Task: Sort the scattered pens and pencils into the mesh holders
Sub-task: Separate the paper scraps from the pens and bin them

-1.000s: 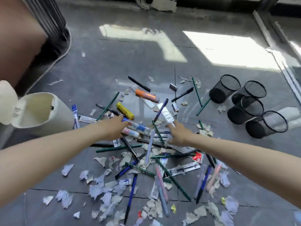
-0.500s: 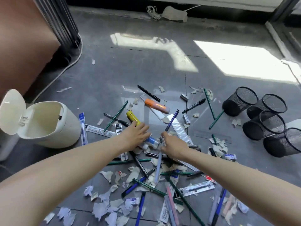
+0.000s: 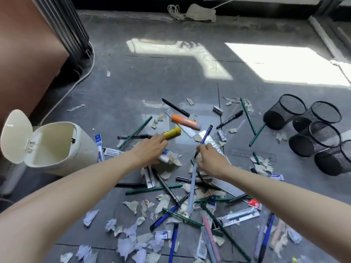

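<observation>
Many pens, green pencils (image 3: pixel 152 189) and markers lie scattered on the grey floor among torn paper. My right hand (image 3: pixel 210 161) pinches a blue pen (image 3: pixel 206 134) by its near end, and its tip points up and away. My left hand (image 3: pixel 150 149) holds the near end of a yellow marker (image 3: pixel 172 132). An orange highlighter (image 3: pixel 186 121) lies just beyond it. Several black mesh holders (image 3: pixel 284 111) lie tipped together at the right, apart from both hands, and look empty.
A white bin (image 3: pixel 62 147) with its lid flipped open lies on its side at the left. Paper scraps (image 3: pixel 131 243) and pen packaging (image 3: pixel 237 217) cover the near floor. A clear ruler (image 3: pixel 252 154) lies near the holders. A brown cabinet and a cable run along the left.
My right hand moved left and took hold of the blue pen. My left hand reached forward to the yellow marker, which has turned on the floor.
</observation>
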Demonstrator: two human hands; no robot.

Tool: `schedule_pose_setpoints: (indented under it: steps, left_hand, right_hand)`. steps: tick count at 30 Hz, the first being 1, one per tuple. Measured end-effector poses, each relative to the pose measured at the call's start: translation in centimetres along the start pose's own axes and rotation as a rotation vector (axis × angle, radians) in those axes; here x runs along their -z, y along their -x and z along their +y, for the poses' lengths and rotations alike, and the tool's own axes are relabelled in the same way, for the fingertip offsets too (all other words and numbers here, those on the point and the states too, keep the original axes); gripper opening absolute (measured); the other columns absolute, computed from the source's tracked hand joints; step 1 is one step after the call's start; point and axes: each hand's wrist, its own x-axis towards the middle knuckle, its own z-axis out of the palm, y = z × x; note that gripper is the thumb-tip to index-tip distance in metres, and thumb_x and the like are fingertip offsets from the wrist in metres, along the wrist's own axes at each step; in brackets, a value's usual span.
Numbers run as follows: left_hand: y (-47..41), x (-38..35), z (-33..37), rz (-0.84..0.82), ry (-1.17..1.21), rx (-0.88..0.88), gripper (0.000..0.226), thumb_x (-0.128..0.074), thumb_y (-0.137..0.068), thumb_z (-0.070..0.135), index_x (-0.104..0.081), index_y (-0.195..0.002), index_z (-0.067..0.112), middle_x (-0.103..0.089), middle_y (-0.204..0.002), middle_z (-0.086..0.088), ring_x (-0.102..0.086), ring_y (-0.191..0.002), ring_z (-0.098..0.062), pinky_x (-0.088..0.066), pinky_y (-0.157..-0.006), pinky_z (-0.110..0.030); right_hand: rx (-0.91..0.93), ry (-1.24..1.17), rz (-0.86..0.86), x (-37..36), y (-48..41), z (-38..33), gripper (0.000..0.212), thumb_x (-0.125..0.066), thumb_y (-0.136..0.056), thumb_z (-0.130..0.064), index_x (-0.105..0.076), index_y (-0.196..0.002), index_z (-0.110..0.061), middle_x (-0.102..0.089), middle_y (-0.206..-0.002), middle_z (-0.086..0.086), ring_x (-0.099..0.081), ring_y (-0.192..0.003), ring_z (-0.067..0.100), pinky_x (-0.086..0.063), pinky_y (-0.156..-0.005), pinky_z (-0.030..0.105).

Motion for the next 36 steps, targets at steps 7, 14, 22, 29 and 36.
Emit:
schedule_pose_setpoints:
  steps: [7, 14, 22, 29, 36]
  left_hand:
    - [-0.2, -1.2, -1.5, 0.06, 0.356, 0.292, 0.034, -0.061, -0.079, 0.016, -0.045, -0.109, 0.011, -0.038, -0.122, -0.008, -0.045, -0.106, -0.027, -0.037, -0.064, -0.032]
    - [-2.0, -1.8, -2.0, 0.086, 0.481, 0.3, 0.033, -0.064, -0.08, 0.025, -0.051, -0.105, 0.007, -0.033, -0.129, -0.01, -0.035, -0.117, -0.029, -0.039, -0.094, -0.04]
    - [-1.8, -1.7, -0.8, 0.142, 0.466, 0.271, 0.029, -0.062, -0.079, 0.012, -0.048, -0.105, 0.009, -0.042, -0.117, -0.009, -0.038, -0.105, -0.026, -0.03, -0.08, -0.03]
    - [-1.2, -1.5, -0.9, 0.076, 0.446, 0.252, 0.035, -0.061, -0.087, 0.039, -0.047, -0.109, 0.015, -0.057, -0.111, -0.007, -0.055, -0.095, -0.028, -0.037, -0.07, -0.036]
    - [-2.1, -1.6, -1.5, 0.088, 0.307, 0.241, 0.033, -0.056, -0.089, 0.038, -0.05, -0.11, 0.013, -0.052, -0.114, -0.008, -0.051, -0.101, -0.028, -0.033, -0.072, -0.035]
  right_hand:
    - [0.184, 0.308, -0.083, -0.3, -1.2, -0.9, 0.059, -0.05, -0.09, -0.025, -0.027, -0.144, -0.019, -0.019, -0.15, 0.016, -0.023, -0.135, 0.033, -0.026, -0.109, 0.041]
    - [0.158, -0.024, -0.042, -2.9, -3.5, -4.7, 0.075, -0.057, -0.088, -0.047, -0.026, -0.144, -0.008, -0.027, -0.151, 0.014, -0.03, -0.136, 0.031, -0.024, -0.108, 0.038]
    - [-0.153, -1.284, 0.055, -2.0, -5.6, -7.4, 0.074, -0.061, -0.074, 0.012, -0.033, -0.134, -0.019, -0.058, -0.1, 0.003, -0.059, -0.087, 0.017, -0.052, -0.072, 0.027]
    - [-0.012, -0.914, 0.227, -1.9, -5.6, -6.6, 0.022, -0.057, -0.085, 0.004, -0.069, -0.102, -0.004, -0.062, -0.084, -0.003, -0.054, -0.065, 0.006, -0.047, -0.059, 0.02]
    - [-0.142, -0.539, 0.404, -1.7, -6.5, -4.2, 0.022, -0.054, -0.086, -0.001, -0.072, -0.096, -0.009, -0.071, -0.095, 0.007, -0.063, -0.087, 0.021, -0.048, -0.077, 0.027]
